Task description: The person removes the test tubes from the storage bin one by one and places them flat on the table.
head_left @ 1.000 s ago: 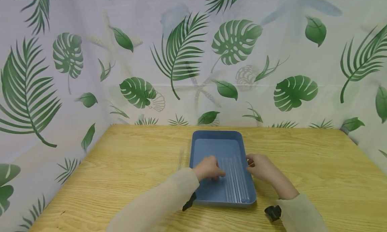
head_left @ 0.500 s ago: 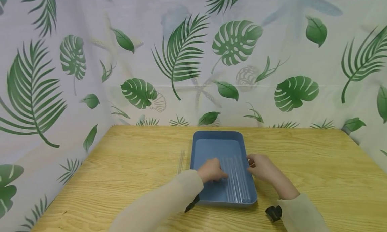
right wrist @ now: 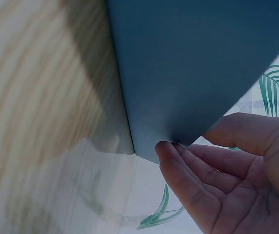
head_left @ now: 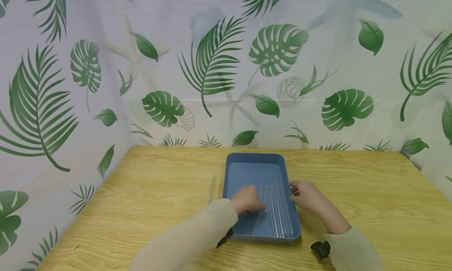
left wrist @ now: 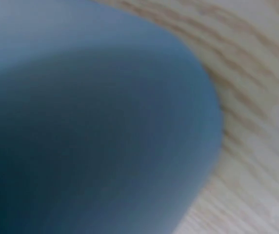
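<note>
A blue rectangular tray [head_left: 252, 168] lies on the wooden table. Several long clear tubes [head_left: 280, 212] lie side by side in its right half. My left hand [head_left: 246, 199] reaches in over the left rim, fingers bent down at one clear tube [head_left: 257, 224] that lies apart from the others; its fingertips are partly hidden. With my right hand [head_left: 304, 193] I grip the tray's right wall. In the right wrist view, the thumb and fingers of that hand [right wrist: 237, 170] pinch the wall's edge. The left wrist view is blurred and shows only the tray's outer side [left wrist: 129, 131] and table.
More clear tubes [head_left: 212, 188] lie on the table [head_left: 169, 184] just left of the tray, partly behind the left sleeve [head_left: 212, 218]. A leaf-patterned cloth [head_left: 219, 75] hangs behind the table and along its left side. Black wrist devices [head_left: 320, 250] are on both wrists.
My left hand has moved slightly right inside the tray. One clear tube has come away leftward from the row. My right hand stays on the tray's wall.
</note>
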A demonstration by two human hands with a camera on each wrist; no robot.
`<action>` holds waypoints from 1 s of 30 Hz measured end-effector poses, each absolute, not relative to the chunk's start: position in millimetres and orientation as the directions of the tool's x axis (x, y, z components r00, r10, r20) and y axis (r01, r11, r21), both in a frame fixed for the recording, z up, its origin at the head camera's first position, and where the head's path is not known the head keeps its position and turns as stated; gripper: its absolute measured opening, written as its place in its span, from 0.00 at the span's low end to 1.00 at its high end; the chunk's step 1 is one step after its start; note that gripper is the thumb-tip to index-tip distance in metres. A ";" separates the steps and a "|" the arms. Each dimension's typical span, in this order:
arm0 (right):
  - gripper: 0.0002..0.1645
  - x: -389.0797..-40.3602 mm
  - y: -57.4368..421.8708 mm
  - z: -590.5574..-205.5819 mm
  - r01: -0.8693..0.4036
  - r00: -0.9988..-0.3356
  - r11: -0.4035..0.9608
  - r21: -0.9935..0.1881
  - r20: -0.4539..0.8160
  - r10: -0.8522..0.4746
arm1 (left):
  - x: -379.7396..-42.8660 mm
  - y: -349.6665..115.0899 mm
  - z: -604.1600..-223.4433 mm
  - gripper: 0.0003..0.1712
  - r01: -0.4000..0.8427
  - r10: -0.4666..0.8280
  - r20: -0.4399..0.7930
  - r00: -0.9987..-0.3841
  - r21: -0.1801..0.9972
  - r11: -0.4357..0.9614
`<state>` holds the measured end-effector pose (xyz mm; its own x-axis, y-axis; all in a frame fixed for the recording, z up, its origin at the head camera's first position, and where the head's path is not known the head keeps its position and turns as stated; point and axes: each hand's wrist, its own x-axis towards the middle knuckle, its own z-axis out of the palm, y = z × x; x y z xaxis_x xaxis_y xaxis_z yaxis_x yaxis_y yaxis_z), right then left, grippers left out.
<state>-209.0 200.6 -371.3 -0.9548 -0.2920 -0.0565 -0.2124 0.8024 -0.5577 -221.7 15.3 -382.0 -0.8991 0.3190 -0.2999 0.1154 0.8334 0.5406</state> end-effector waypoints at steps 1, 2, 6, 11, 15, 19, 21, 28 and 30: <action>0.23 -208.9 200.6 -371.2 -0.213 -0.954 0.803 -0.557 -0.057 -0.293 | -222.0 15.2 -382.4 0.19 0.114 0.317 -0.300 -0.900 0.539 0.835; 0.23 -208.8 200.6 -371.2 -0.214 -0.954 0.804 -0.556 -0.058 -0.294 | -222.1 15.0 -383.0 0.19 0.117 0.314 -0.296 -0.902 0.533 0.838; 0.23 -208.8 200.3 -371.6 -0.218 -0.954 0.805 -0.553 -0.054 -0.295 | -222.0 15.0 -385.2 0.21 0.116 0.296 -0.283 -0.912 0.516 0.849; 0.23 -209.3 199.8 -371.8 -0.223 -0.954 0.803 -0.552 -0.046 -0.297 | -221.5 13.7 -385.4 0.20 0.117 0.290 -0.271 -0.918 0.514 0.850; 0.23 -209.9 198.7 -371.8 -0.234 -0.951 0.799 -0.554 -0.039 -0.306 | -222.5 8.0 -380.2 0.14 0.112 0.301 -0.273 -0.914 0.545 0.831; 0.23 -209.2 197.6 -371.3 -0.239 -0.950 0.793 -0.561 -0.032 -0.310 | -227.2 -0.7 -373.8 0.17 0.129 0.305 -0.235 -0.923 0.557 0.820; 0.23 -208.5 197.8 -370.8 -0.237 -0.952 0.794 -0.560 -0.030 -0.306 | -229.4 -4.4 -370.4 0.22 0.143 0.311 -0.202 -0.929 0.579 0.803; 0.23 -208.5 200.7 -371.4 -0.232 -0.955 0.801 -0.551 -0.027 -0.295 | -229.6 -11.5 -362.5 0.23 0.164 0.358 -0.148 -0.922 0.689 0.706; 0.23 -208.7 201.0 -372.3 -0.232 -0.955 0.802 -0.550 -0.027 -0.295 | -229.2 -13.9 -361.3 0.17 0.175 0.365 -0.117 -0.924 0.717 0.674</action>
<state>-208.7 201.0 -372.3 -0.9552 -0.2947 -0.0271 -0.2319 0.8020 -0.5505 -229.2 -13.9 -361.3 -0.9237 0.3646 -0.1175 0.1749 0.6744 0.7173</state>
